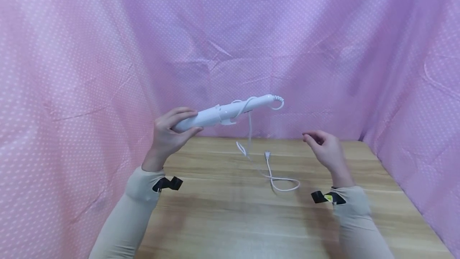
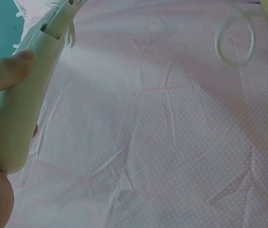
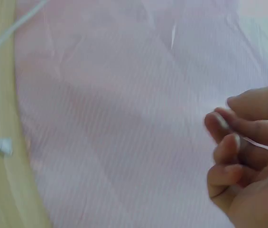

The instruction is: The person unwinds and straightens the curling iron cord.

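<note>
My left hand (image 1: 167, 133) grips the wide ribbed end of a white hair styling iron (image 1: 231, 111), held above the table's far side. The iron slants up to the right, its narrow end farthest from the hand. In the left wrist view the thumb lies along the smooth body of the iron (image 2: 24, 104). Its white cord (image 1: 285, 179) winds around the narrow part, hangs down and loops onto the tabletop. The plug (image 1: 267, 155) lies near the far edge. Over the table's right side, my right hand (image 1: 327, 151) is raised with loosely curled fingers and appears to hold nothing.
A wooden table (image 1: 233, 219) spreads below both arms. Pink dotted cloth (image 1: 251, 31) hangs behind it and along both sides. A dark strap with a small camera (image 1: 168, 184) sits on each sleeve cuff.
</note>
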`<state>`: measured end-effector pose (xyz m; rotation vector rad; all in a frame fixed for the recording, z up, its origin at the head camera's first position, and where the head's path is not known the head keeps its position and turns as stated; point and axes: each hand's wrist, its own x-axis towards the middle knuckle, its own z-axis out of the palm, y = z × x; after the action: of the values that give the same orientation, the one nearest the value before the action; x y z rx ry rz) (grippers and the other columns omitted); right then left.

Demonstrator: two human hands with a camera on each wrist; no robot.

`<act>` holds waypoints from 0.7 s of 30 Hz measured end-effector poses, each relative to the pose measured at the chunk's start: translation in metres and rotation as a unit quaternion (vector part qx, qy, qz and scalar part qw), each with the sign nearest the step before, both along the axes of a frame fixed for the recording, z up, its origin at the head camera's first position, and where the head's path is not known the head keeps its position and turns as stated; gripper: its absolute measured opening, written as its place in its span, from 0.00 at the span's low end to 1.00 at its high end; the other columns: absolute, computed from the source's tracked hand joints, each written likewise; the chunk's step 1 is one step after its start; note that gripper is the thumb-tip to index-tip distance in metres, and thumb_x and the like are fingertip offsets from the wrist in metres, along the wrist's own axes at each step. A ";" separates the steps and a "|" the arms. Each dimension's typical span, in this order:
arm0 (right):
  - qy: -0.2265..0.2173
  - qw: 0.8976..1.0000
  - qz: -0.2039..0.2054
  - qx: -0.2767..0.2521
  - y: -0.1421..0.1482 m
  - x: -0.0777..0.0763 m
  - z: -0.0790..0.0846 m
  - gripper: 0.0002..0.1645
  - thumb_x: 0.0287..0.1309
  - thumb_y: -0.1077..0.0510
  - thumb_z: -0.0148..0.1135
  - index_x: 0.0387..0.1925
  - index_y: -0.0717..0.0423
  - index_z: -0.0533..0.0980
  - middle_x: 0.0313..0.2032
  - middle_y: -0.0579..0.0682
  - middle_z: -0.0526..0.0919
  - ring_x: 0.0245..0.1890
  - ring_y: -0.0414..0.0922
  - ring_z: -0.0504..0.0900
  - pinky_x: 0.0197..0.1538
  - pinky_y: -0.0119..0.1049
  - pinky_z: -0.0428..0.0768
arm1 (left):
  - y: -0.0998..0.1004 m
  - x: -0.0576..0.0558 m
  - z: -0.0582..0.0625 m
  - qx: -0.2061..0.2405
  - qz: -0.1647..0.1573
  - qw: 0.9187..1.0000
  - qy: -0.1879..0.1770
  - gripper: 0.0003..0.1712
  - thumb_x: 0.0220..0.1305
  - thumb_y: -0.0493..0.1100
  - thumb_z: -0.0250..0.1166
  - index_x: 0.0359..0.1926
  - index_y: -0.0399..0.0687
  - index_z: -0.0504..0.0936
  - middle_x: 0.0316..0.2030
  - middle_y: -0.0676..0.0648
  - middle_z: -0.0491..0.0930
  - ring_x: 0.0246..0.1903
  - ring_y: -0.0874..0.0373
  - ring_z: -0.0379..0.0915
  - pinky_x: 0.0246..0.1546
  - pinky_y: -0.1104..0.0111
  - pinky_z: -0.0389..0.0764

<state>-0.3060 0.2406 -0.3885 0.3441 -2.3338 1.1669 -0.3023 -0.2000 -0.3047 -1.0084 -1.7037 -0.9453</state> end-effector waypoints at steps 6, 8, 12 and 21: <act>0.058 0.994 0.063 -0.072 -0.053 0.015 0.018 0.11 0.60 0.61 0.66 0.43 0.62 0.83 0.34 0.58 0.86 0.29 0.32 0.79 0.31 0.22 0.77 | 0.000 -0.003 0.001 -0.009 -0.008 1.000 0.007 0.25 0.33 0.29 0.81 0.40 0.35 0.87 0.40 0.38 0.86 0.40 0.49 0.83 0.46 0.75 0.79; 0.065 0.990 0.084 -0.092 -0.069 0.022 0.023 0.10 0.59 0.62 0.67 0.42 0.62 0.83 0.33 0.58 0.86 0.28 0.33 0.79 0.30 0.22 0.77 | 0.001 -0.003 0.002 -0.012 -0.011 1.000 0.011 0.25 0.33 0.29 0.81 0.40 0.34 0.86 0.40 0.38 0.86 0.40 0.49 0.83 0.46 0.74 0.80; 0.090 0.979 0.122 -0.133 -0.099 0.035 0.036 0.09 0.56 0.68 0.67 0.40 0.66 0.82 0.31 0.58 0.85 0.26 0.33 0.78 0.28 0.22 0.76 | 0.004 -0.002 0.002 -0.018 -0.015 1.000 0.014 0.25 0.34 0.30 0.81 0.40 0.34 0.86 0.40 0.38 0.86 0.40 0.47 0.83 0.47 0.73 0.80; 0.248 0.955 0.114 -0.119 -0.145 0.061 0.072 0.09 0.46 0.77 0.68 0.33 0.74 0.81 0.20 0.58 0.79 0.18 0.37 0.67 0.21 0.22 0.64 | 0.010 -0.001 0.002 -0.020 -0.009 1.000 0.013 0.25 0.34 0.31 0.82 0.41 0.35 0.86 0.40 0.39 0.86 0.40 0.47 0.83 0.48 0.73 0.80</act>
<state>-0.2445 0.0954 -0.3165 0.7408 -1.7328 1.2763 -0.3033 -0.1899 -0.3031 -1.0603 -1.7003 -0.9084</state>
